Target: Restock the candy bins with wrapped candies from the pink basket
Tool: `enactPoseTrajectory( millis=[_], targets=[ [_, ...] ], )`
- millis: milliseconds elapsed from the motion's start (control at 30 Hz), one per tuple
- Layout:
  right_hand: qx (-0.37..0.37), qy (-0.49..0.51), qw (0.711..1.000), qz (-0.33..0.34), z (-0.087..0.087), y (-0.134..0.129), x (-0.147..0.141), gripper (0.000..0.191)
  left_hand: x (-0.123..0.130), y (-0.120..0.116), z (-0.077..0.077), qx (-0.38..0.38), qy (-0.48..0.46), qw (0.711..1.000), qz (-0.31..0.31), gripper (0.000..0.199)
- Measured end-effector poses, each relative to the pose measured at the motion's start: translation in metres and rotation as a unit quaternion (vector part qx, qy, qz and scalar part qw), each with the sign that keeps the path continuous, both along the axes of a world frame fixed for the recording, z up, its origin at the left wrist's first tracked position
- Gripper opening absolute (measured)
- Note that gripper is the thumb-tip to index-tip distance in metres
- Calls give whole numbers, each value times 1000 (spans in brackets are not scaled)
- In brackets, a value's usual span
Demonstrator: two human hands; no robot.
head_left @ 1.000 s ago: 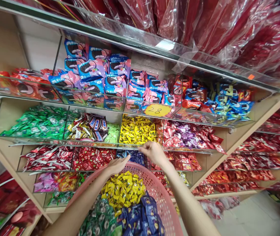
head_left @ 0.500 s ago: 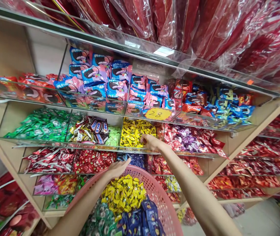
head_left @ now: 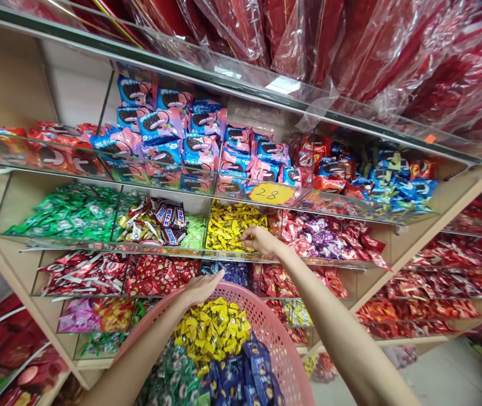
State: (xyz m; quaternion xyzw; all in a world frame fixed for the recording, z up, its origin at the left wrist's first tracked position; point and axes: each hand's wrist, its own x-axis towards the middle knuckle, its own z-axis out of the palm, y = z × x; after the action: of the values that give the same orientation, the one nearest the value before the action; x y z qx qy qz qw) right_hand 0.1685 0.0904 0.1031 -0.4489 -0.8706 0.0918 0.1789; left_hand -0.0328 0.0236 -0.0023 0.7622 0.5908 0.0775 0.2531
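A large pink plastic basket (head_left: 285, 332) is in front of me. It holds yellow-wrapped candies (head_left: 213, 332), dark blue-wrapped candies (head_left: 241, 375) and dark green-wrapped candies (head_left: 168, 378). My left hand (head_left: 202, 286) is closed over the basket's far rim, its lower fingers partly hidden. Above the basket, my right hand (head_left: 261, 241) reaches over a shelf's front edge to a heap of yellow-wrapped candies (head_left: 228, 223). Its fingers are loosely bent and slightly apart at the heap; no candy shows clearly between them.
Clear shelf fronts divide the rack. Green-wrapped sweets (head_left: 75, 214) and Snickers bars (head_left: 171, 220) lie left of the yellow heap, purple-and-white sweets (head_left: 319, 231) right. Blue-and-pink cookie packs (head_left: 162, 127) and a yellow "28" tag (head_left: 272, 193) are above. Red plastic-wrapped goods (head_left: 300, 39) hang over the top.
My right hand has shifted slightly left over the yellow candies, and its fingers have loosened and reached out. My left hand stays at the basket rim.
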Motion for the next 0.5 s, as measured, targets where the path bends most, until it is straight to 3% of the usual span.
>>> enactPoseTrajectory(
  millis=[167,300,433,500],
  targets=[
    [67,51,996,-26,-4,-1,6,13,0,4,-8,7,1,1000,2,80],
    [70,204,974,-66,-1,-9,4,18,0,5,-10,5,-11,1000,9,81],
    [-73,425,901,-44,9,-43,-4,24,1,4,-9,8,-22,1000,-9,79],
    [-163,472,866,-15,8,-68,-8,25,1,5,-9,6,-25,1000,-12,78]
  ],
)
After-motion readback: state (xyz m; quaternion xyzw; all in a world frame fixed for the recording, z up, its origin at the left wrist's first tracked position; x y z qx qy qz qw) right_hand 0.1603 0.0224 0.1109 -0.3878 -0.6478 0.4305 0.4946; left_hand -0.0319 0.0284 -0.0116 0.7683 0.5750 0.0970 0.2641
